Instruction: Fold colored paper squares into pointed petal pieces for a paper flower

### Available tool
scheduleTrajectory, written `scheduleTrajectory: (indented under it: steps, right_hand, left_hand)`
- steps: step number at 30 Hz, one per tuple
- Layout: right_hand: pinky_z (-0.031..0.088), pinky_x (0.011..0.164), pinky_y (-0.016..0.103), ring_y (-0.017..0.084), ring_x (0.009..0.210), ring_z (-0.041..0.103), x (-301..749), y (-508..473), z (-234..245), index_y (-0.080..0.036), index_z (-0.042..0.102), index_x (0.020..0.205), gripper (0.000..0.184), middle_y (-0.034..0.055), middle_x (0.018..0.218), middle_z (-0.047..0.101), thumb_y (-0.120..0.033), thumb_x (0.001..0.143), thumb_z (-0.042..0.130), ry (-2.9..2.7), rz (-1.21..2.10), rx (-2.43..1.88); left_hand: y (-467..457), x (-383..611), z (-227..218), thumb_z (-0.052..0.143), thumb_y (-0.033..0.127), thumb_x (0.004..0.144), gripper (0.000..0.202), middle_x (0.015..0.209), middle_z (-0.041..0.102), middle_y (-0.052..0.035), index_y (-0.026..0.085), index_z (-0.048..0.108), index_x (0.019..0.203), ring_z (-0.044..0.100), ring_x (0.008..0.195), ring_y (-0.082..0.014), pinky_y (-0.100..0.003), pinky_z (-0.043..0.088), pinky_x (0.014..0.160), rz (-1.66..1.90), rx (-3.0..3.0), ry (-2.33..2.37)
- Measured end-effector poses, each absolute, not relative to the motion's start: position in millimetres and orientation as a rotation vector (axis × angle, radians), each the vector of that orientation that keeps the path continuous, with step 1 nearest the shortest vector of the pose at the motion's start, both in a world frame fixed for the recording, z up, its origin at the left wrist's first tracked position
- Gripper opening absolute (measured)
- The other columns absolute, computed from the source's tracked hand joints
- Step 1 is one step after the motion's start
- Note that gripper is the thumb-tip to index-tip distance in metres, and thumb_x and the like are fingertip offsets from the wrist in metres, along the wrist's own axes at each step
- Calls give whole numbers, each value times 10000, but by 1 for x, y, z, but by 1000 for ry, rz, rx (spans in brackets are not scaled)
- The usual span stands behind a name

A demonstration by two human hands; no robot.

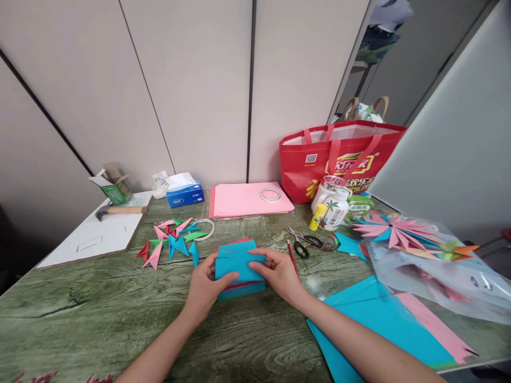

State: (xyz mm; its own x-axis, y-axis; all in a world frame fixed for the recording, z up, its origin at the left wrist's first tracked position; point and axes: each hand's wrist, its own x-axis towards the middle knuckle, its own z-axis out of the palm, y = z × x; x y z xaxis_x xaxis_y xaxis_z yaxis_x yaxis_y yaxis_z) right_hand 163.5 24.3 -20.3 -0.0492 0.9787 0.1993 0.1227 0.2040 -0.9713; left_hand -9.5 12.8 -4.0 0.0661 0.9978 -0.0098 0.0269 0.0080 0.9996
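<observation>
Both of my hands hold a small blue sheet of paper (239,260) above a stack of coloured paper (243,291), whose blue and red edges show underneath. My left hand (204,284) pinches the sheet's left side, thumb on top. On the right side, my right hand (277,271) grips it with thumb and fingers. Short slit-like marks run near the sheet's upper left. A red pencil (293,259) lies just beyond my right hand, beside black-handled scissors (300,246). Folded paper pieces (175,242) in blue, pink, red and green lie behind my left hand, near a roll of tape (205,229).
At the back stand a tissue box (184,195), pink paper (243,199) with a tape ring, and a red bag (295,170). A glue stick (318,217) and white bottle (336,210) stand right. Large blue sheets (383,324) lie front right; a hammer (123,209) sits on a white board (91,239).
</observation>
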Motion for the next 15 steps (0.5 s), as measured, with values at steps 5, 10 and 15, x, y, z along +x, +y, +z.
scheduleTrajectory:
  steps: [5, 10, 15]
  right_hand:
    - [181, 398, 195, 65, 444, 217, 163, 23, -16, -145, 670, 834, 270, -71, 460, 266, -348, 661, 637, -1397, 1013, -1115]
    - [192, 397, 199, 63, 441, 214, 162, 22, -13, -145, 677, 846, 279, -63, 464, 294, -351, 663, 635, -1400, 1034, -1087]
    - [201, 393, 198, 65, 448, 241, 162, 22, -15, -154, 680, 848, 301, -38, 498, 398, -387, 667, 621, -1414, 1073, -1065]
  left_hand:
    - [14, -9, -5, 734, 249, 571, 413, 826, 682, -35, 165, 576, 943, 626, 725, -197, -313, 522, 664, 1136, 1211, 1178]
    - [13, -7, -2, 732, 261, 566, 365, 785, 691, -41, 147, 604, 888, 621, 676, -195, -308, 515, 631, 1143, 1154, 1186]
    - [13, -9, -1, 719, 281, 589, 340, 772, 692, -30, 160, 627, 894, 616, 686, -190, -298, 505, 633, 1151, 1181, 1153]
